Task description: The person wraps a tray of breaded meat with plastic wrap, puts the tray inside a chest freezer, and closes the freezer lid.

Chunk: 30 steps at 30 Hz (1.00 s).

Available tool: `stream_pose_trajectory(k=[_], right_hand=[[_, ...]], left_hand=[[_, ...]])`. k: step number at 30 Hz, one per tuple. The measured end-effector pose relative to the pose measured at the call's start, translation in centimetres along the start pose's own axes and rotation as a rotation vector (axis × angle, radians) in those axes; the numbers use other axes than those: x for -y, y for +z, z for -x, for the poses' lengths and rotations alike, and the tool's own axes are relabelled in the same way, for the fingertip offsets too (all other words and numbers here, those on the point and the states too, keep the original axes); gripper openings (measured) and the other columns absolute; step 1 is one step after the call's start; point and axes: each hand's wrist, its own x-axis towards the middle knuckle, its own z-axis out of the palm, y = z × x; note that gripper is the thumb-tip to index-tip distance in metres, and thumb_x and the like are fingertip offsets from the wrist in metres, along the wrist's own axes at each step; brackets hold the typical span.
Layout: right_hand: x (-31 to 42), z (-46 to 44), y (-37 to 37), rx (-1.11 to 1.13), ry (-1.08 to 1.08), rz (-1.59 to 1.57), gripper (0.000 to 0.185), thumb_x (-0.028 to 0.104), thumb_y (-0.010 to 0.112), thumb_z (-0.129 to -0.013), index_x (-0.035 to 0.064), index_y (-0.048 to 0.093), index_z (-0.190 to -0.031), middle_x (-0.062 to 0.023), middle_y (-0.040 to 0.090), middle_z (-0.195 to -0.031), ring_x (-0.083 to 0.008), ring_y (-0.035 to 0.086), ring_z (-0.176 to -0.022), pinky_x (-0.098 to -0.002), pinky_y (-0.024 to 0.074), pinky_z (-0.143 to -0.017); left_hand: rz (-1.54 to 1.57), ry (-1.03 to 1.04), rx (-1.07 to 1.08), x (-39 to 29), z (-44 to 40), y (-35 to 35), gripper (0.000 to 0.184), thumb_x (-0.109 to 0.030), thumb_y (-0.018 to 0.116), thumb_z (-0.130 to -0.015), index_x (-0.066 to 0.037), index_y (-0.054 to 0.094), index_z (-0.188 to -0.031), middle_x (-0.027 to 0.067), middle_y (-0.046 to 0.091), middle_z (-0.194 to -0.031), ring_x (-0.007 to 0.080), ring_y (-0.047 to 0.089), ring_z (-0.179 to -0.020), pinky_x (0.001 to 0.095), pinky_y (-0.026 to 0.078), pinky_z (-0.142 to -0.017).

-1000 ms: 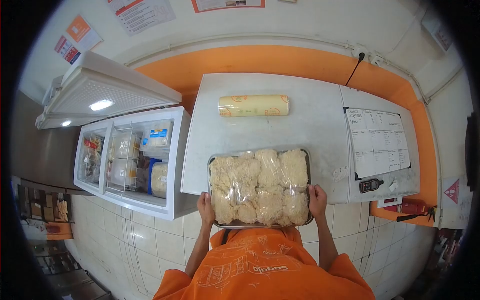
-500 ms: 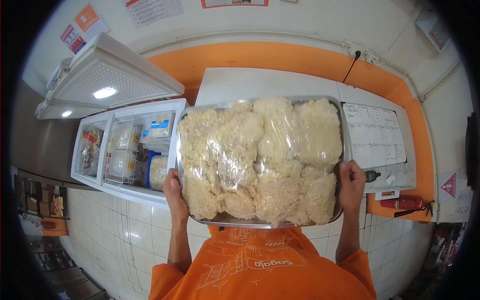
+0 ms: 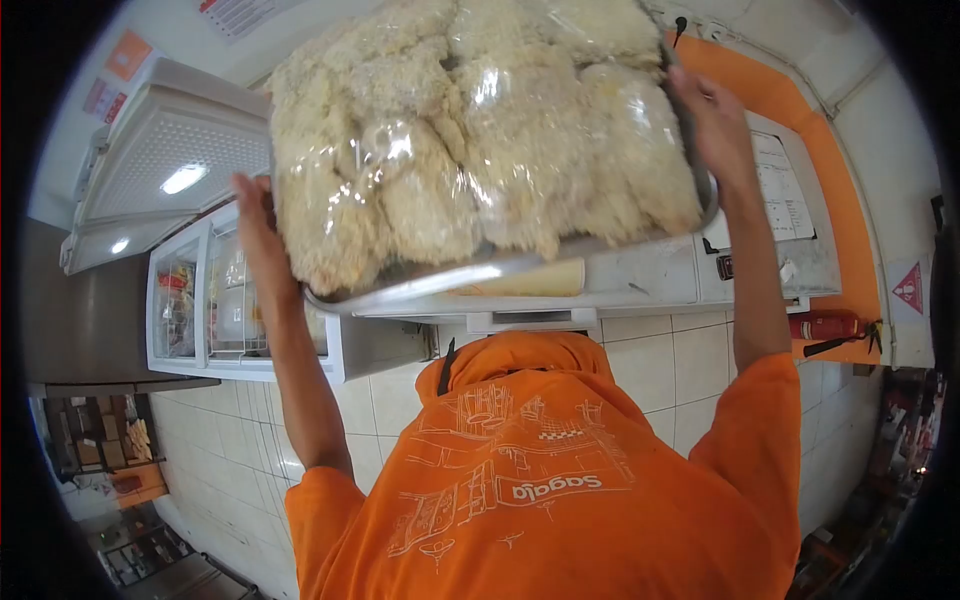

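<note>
Across the upper middle of the frame, a metal tray (image 3: 440,288) is held up in front of the person, its near rim slanting from lower left to upper right. Breaded pieces (image 3: 530,160) fill it, packed side by side beneath shiny clear wrap (image 3: 400,147). The left hand (image 3: 262,235) grips the tray's left side, its fingers partly hidden. The right hand (image 3: 715,130) grips the right side, with the thumb and fingers bent at the edge.

Below the tray at center, part of a pale yellow roll (image 3: 530,280) shows on a white surface (image 3: 645,275); the tray hides the rest. At the right of the frame, a white board (image 3: 785,190) with a written grid lies near a dark handheld device (image 3: 725,267), and a red fire extinguisher (image 3: 825,325) is farther right and lower.

At the left of the frame, a white chest freezer (image 3: 205,362) has its lid (image 3: 165,150) raised. Packed goods and a wire basket (image 3: 238,315) show inside. An orange shirt (image 3: 560,480) fills the lower middle, above pale floor tiles (image 3: 640,370). A triangular sign (image 3: 908,287) is at the far right.
</note>
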Motion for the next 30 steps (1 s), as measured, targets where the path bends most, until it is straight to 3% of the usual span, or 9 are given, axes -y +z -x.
stream_pose_trajectory(k=[3, 4, 5, 7, 10, 20, 23, 25, 30], right_hand=[[-6.0, -3.3, 2.0, -0.003, -0.077, -0.004, 0.043, 0.041, 0.062, -0.088, -0.0015, 0.066, -0.086, -0.0029, 0.062, -0.073, -0.0098, 0.052, -0.067, -0.0252, 0.0421, -0.065], [-7.5, -3.8, 3.0, -0.040, -0.084, 0.017, 0.044, 0.042, 0.062, -0.088, -0.0013, 0.065, -0.081, -0.0029, 0.061, -0.069, -0.0103, 0.051, -0.064, -0.0260, 0.0417, -0.062], [-8.9, -4.2, 3.7, -0.068, -0.128, 0.072, 0.045, 0.042, 0.063, -0.087, -0.0013, 0.063, -0.077, -0.0046, 0.057, -0.064, -0.0116, 0.047, -0.060, -0.0280, 0.0399, -0.059], [-12.1, -5.2, 5.2, -0.116, -0.152, 0.140, 0.048, 0.042, 0.064, -0.085, -0.0012, 0.055, -0.069, -0.0084, 0.049, -0.058, -0.0150, 0.040, -0.055, -0.0318, 0.0362, -0.053], [-16.7, -6.0, 7.4, -0.175, -0.166, 0.206, 0.050, 0.040, 0.063, -0.088, -0.0005, 0.049, -0.063, -0.0038, 0.040, -0.053, -0.0118, 0.034, -0.055, -0.0315, 0.0309, -0.049], [-29.0, -7.9, 13.8, -0.200, 0.000, 0.176, 0.052, 0.041, 0.061, -0.087, -0.0022, 0.045, -0.063, -0.0160, 0.042, -0.054, -0.0254, 0.035, -0.052, -0.0395, 0.0348, -0.052], [-31.8, -8.9, 15.3, -0.227, -0.029, 0.185, 0.051, 0.037, 0.062, -0.089, -0.0011, 0.044, -0.060, -0.0072, 0.036, -0.051, -0.0145, 0.032, -0.052, -0.0340, 0.0316, -0.049], [-32.7, -9.0, 15.8, -0.205, 0.012, 0.174, 0.051, 0.040, 0.061, -0.087, -0.0032, 0.048, -0.064, -0.0172, 0.046, -0.055, -0.0280, 0.041, -0.051, -0.0411, 0.0369, -0.054], [-36.9, -9.2, 16.7, -0.136, 0.131, 0.258, 0.051, 0.040, 0.060, -0.088, -0.0041, 0.050, -0.065, -0.0191, 0.051, -0.059, -0.0302, 0.047, -0.055, -0.0412, 0.0392, -0.057]], left_hand=[[-0.047, 0.036, -0.075, 6.3, -4.3, -0.3, 0.057, -0.044, 0.032, -0.101, 0.007, 0.057, -0.110, 0.0157, 0.060, -0.105, 0.0190, 0.056, -0.096, 0.0324, 0.042, -0.088], [-0.083, 0.080, -0.022, 6.1, -3.8, 1.3, 0.053, -0.046, 0.031, -0.101, -0.004, 0.056, -0.080, 0.0025, 0.055, -0.077, 0.0104, 0.047, -0.073, 0.0280, 0.042, -0.071], [-0.328, 0.202, -0.122, 9.8, -6.0, 0.3, 0.054, -0.044, 0.032, -0.102, 0.000, 0.056, -0.081, 0.0031, 0.054, -0.080, 0.0116, 0.045, -0.075, 0.0293, 0.041, -0.072], [-0.254, 0.131, -0.048, 13.8, -8.0, 0.6, 0.065, -0.046, 0.036, -0.099, 0.014, 0.052, -0.118, 0.0243, 0.057, -0.120, 0.0286, 0.051, -0.113, 0.0372, 0.035, -0.099], [-0.183, 0.129, -0.025, 15.7, -8.3, 3.4, 0.064, -0.051, 0.037, -0.098, 0.009, 0.059, -0.104, 0.0135, 0.062, -0.101, 0.0179, 0.052, -0.095, 0.0327, 0.040, -0.090], [-0.288, -0.032, 0.060, 27.7, -15.5, 5.6, 0.057, -0.048, 0.042, -0.097, 0.004, 0.059, -0.080, 0.0056, 0.055, -0.074, 0.0124, 0.045, -0.074, 0.0311, 0.041, -0.070], [-0.384, -0.116, 0.034, 30.8, -16.7, 6.1, 0.061, -0.053, 0.045, -0.094, 0.004, 0.059, -0.079, 0.0073, 0.054, -0.070, 0.0143, 0.045, -0.072, 0.0313, 0.041, -0.068], [-0.400, -0.163, 0.018, 33.9, -17.6, 5.8, 0.064, -0.057, 0.046, -0.092, 0.004, 0.060, -0.078, 0.0096, 0.055, -0.070, 0.0164, 0.046, -0.070, 0.0318, 0.041, -0.068], [-0.375, -0.290, 0.000, 35.4, -16.8, 6.5, 0.063, -0.057, 0.045, -0.092, 0.002, 0.054, -0.070, 0.0075, 0.048, -0.066, 0.0159, 0.042, -0.068, 0.0322, 0.039, -0.065]])
